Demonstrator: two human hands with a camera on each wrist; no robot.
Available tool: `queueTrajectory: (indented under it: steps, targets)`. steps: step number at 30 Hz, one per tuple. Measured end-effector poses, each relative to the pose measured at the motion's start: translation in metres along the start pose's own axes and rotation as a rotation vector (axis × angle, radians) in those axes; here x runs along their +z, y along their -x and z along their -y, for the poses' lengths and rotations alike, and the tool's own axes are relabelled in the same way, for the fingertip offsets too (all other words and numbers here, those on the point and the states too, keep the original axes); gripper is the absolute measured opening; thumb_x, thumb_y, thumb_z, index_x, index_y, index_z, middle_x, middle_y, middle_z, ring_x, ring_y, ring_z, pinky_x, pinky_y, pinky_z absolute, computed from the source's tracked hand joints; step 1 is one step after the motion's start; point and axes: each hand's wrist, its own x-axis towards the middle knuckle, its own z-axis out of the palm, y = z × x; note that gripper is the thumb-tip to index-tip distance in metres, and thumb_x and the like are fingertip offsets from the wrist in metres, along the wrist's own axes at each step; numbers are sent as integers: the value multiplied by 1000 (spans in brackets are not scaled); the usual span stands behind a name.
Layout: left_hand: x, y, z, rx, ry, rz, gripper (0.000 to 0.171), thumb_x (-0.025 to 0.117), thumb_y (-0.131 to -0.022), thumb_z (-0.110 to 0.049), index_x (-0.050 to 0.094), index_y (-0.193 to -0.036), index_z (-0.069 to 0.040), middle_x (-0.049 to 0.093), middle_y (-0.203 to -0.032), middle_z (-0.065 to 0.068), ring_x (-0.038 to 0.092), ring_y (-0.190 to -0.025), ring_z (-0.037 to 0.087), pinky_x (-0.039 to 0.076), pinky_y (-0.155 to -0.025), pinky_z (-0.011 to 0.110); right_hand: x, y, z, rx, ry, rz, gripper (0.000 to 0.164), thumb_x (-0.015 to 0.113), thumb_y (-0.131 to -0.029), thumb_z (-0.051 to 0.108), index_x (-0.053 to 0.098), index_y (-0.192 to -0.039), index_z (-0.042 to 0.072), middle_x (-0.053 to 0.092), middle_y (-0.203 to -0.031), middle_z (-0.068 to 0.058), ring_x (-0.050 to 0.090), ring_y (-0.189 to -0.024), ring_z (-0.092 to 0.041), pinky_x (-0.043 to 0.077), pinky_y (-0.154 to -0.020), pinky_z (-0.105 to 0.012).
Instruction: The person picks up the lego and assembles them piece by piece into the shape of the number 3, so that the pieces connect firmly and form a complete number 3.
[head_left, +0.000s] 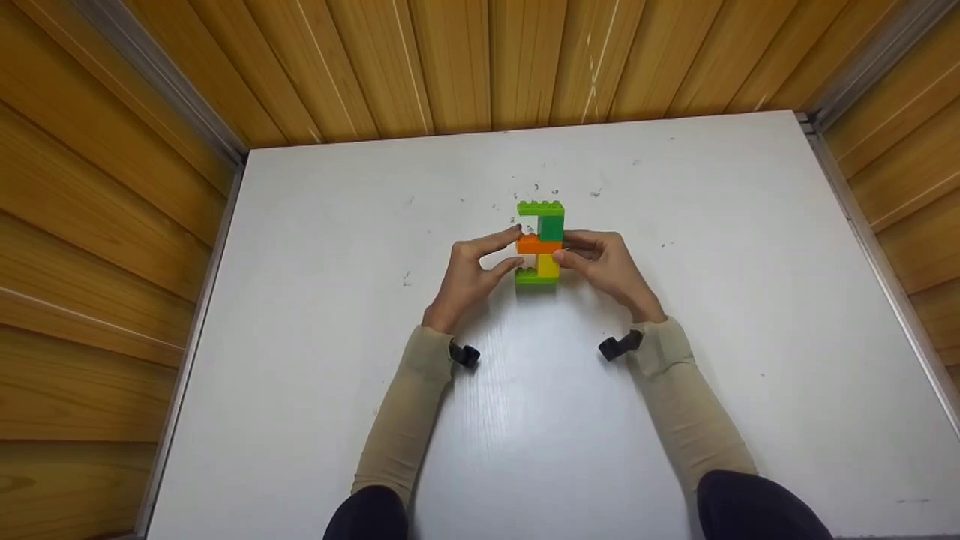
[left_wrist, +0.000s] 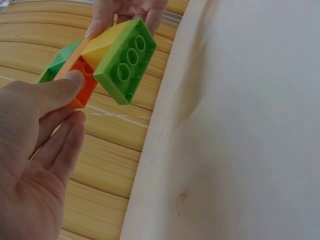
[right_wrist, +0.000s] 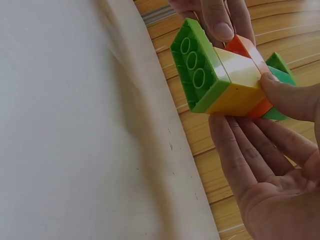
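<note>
A joined stack of toy building bricks is held between both hands near the middle of the table. From its far end come a light green brick (head_left: 540,210), a dark green brick (head_left: 551,228), an orange brick (head_left: 538,247), a yellow brick (head_left: 548,266) and another light green brick (left_wrist: 127,65), whose hollow underside shows in both wrist views. My left hand (head_left: 471,276) pinches the protruding end of the orange brick, thumb on its underside. From the other side my right hand (head_left: 611,268) grips the stack, its thumb across the orange and yellow bricks and its fingers behind.
Beneath the hands spreads a white table (head_left: 315,360) with small dark marks on its surface. Wood-patterned walls (head_left: 450,67) stand at its back and both sides. Each wrist carries a small black camera (head_left: 466,355).
</note>
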Motion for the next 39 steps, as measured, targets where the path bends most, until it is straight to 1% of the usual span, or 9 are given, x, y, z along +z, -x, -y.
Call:
queueTrajectory:
  steps: [6, 12, 16, 21, 25, 29, 31, 35, 39]
  targets:
    - [0, 0, 1, 21, 8, -18, 44, 78, -99, -14, 69, -142, -7, 69, -142, 8, 67, -132, 19, 54, -111, 30, 2, 0, 3, 33, -44, 12, 49, 79, -99, 14, 65, -143, -3, 68, -138, -27, 77, -111, -15, 63, -93, -31]
    - [-1, 0, 2, -4, 3, -33, 42, 78, -99, -17, 71, -138, -4, 72, -139, 7, 70, -129, 18, 56, -107, 30, 5, 0, 4, 46, -70, 17, 51, 76, -102, 16, 61, -147, -1, 67, -141, -25, 76, -114, -20, 63, -95, -37]
    - [0, 1, 4, -23, -1, -48, 40, 77, -100, -20, 72, -138, -7, 73, -137, 6, 71, -126, 17, 56, -106, 28, 6, 2, 5, 31, -79, 16, 52, 74, -103, 17, 59, -151, 2, 65, -146, -22, 77, -112, -19, 63, -95, -38]
    - [3, 2, 5, -59, -4, -61, 39, 77, -100, -21, 73, -136, -8, 75, -134, 5, 73, -122, 21, 57, -106, 31, 8, 3, 2, -3, -38, 7, 49, 71, -105, 15, 60, -150, 3, 58, -154, -20, 74, -118, -26, 63, -94, -33]
    - [5, 4, 7, -90, -17, -58, 37, 77, -100, -20, 74, -135, -7, 77, -131, 6, 74, -117, 23, 59, -103, 31, 10, 3, -2, -14, 10, -11, 45, 69, -105, 12, 61, -148, 1, 57, -154, -20, 67, -126, -36, 61, -95, -25]
    - [6, 5, 9, -143, -3, -38, 37, 76, -100, -18, 74, -135, -5, 76, -132, 6, 74, -119, 19, 58, -104, 31, 13, 2, -4, -6, 60, -30, 44, 70, -105, 14, 63, -147, 1, 58, -151, -19, 63, -130, -38, 58, -99, -22]
    - [6, 5, 10, -180, 15, -27, 37, 76, -100, -17, 73, -135, -4, 75, -133, 7, 74, -120, 18, 58, -105, 31, 14, 2, -5, 4, 83, -39, 44, 69, -106, 15, 63, -146, 0, 60, -150, -19, 62, -130, -37, 56, -103, -24]
    - [6, 5, 12, -256, 33, -1, 37, 76, -100, -14, 73, -135, -3, 75, -135, 7, 73, -122, 17, 58, -104, 29, 18, -1, -9, 37, 111, -62, 42, 70, -105, 14, 65, -145, 1, 62, -149, -18, 63, -130, -35, 52, -112, -36]
    - [6, 6, 16, -311, 26, 14, 35, 75, -101, -13, 73, -135, -5, 75, -134, 7, 72, -123, 16, 57, -104, 27, 22, -4, -11, 77, 125, -66, 43, 72, -104, 15, 65, -145, 2, 63, -149, -18, 65, -130, -35, 52, -114, -47]
